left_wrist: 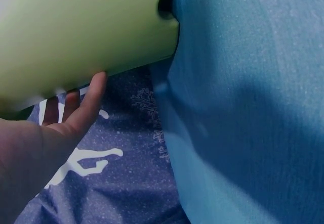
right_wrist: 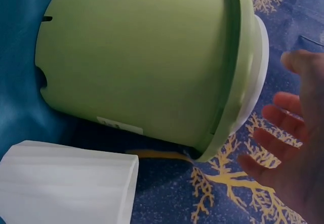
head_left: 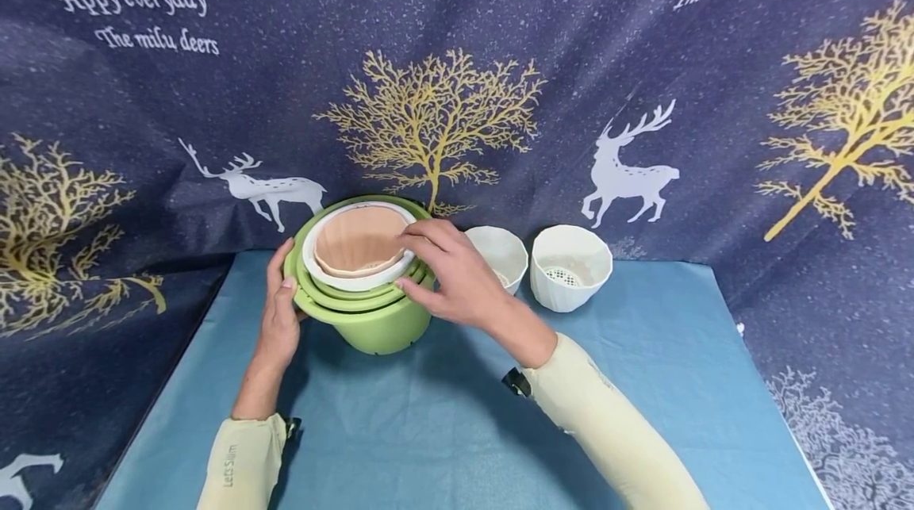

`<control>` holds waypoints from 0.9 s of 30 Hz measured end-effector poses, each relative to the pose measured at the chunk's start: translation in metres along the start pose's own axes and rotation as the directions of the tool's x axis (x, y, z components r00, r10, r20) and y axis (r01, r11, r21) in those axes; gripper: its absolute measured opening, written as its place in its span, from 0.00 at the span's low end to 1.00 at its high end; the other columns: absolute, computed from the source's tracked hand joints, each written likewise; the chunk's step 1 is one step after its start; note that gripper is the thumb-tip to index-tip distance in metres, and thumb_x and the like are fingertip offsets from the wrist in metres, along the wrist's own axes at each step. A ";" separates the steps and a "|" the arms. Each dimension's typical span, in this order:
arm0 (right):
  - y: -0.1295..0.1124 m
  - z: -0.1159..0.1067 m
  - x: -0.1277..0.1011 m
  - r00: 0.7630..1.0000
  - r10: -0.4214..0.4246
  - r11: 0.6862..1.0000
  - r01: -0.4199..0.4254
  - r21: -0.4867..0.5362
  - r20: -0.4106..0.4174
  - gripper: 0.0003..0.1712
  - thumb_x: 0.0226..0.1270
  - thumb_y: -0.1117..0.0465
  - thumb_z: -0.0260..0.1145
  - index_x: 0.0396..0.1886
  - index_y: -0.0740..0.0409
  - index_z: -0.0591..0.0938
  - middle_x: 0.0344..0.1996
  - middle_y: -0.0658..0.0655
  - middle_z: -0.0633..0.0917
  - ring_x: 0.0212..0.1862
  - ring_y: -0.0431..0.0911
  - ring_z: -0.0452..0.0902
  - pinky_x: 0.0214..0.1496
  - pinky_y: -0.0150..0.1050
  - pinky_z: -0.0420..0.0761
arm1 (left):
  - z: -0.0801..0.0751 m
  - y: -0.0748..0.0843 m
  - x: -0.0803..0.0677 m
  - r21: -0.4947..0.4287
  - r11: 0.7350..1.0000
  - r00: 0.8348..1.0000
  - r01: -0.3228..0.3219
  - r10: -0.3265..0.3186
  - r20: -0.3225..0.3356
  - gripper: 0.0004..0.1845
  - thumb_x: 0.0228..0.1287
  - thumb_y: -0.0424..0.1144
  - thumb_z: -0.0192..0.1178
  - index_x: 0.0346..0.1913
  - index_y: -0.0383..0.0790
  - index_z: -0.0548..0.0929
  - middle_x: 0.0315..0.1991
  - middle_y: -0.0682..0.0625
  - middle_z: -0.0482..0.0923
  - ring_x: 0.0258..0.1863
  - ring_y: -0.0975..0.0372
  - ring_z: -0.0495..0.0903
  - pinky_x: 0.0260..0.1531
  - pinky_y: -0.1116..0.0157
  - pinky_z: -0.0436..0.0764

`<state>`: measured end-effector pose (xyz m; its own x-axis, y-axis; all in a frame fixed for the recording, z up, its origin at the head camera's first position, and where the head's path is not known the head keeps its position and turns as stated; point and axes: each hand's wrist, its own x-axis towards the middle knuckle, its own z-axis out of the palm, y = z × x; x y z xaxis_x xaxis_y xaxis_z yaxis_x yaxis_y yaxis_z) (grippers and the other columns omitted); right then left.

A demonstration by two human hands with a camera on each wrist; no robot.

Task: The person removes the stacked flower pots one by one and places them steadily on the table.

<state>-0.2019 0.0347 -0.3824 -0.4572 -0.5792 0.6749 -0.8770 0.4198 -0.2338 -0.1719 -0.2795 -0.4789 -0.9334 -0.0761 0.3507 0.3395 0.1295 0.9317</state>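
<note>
A large green flowerpot (head_left: 385, 331) stands tilted toward me at the back of the table, with more green pots nested in it. Within these sit a white pot (head_left: 350, 285) and, innermost, a peach-coloured ribbed pot (head_left: 360, 236). My left hand (head_left: 280, 320) grips the green stack at its left side, thumb by the rim. In the left wrist view its fingers lie along the green wall. Over the right rim hovers my right hand (head_left: 460, 276), fingers spread and loosely bent. The right wrist view shows that hand (right_wrist: 296, 138) apart from the rims, holding nothing.
Two white faceted pots, a nearer one (head_left: 500, 248) and a farther one (head_left: 567, 300) with a perforated bottom, stand right of the stack. A blue cloth (head_left: 428, 446) covers the table. Behind it hangs a dark blue curtain (head_left: 457, 10) printed with deer and trees.
</note>
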 end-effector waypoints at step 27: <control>-0.004 0.017 0.020 0.951 0.058 0.987 -0.009 -0.160 0.305 0.21 0.80 0.37 0.60 0.54 0.45 0.85 0.52 0.44 0.85 0.61 0.45 0.72 0.67 0.56 0.68 | 0.000 0.000 -0.001 -0.011 1.000 1.000 -0.010 0.011 0.007 0.31 0.86 0.43 0.34 0.87 0.50 0.52 0.81 0.45 0.53 0.63 0.64 0.71 0.43 0.75 0.82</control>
<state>-0.2102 0.0101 -0.3801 -0.5305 -0.7395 0.4144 -0.8380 0.5311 -0.1250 -0.1713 -0.2797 -0.4791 -0.9306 -0.0678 0.3598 0.3504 0.1197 0.9289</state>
